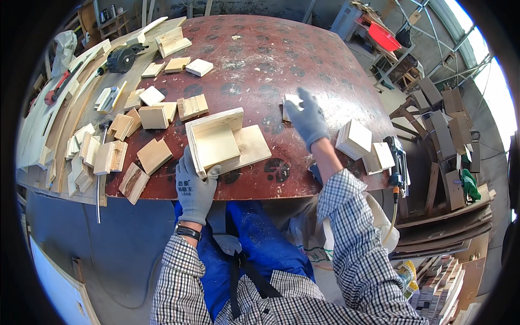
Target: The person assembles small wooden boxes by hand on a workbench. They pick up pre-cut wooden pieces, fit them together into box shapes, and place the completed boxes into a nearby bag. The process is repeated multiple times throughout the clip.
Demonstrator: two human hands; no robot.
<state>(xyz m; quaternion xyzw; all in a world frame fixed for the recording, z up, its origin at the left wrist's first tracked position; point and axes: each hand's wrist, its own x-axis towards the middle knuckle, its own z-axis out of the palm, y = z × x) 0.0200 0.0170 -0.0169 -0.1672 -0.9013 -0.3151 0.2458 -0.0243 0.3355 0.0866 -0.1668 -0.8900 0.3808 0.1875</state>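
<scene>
My left hand (194, 184), in a grey glove, grips the near lower corner of a pale wooden assembly (254, 146). The assembly is made of boards joined at right angles and sits on the dark red tabletop (254, 54). My right hand (309, 119), also gloved, reaches forward over a small pale wood block (293, 99), its fingers stretched out. The hand partly covers this block, and I cannot tell how firmly they touch. Near my right forearm are a pale block (354, 138) and another wood piece (379, 157). A nail gun with a hose (398, 162) lies at the right edge.
Many loose wood blocks (154, 156) cover the table's left side. A black power tool (124, 58) and a red-handled tool (54, 95) lie on long boards (81, 103). Stacked boards (444, 227) and brown wooden pieces (444, 124) stand right of the table, below a red basin (383, 37).
</scene>
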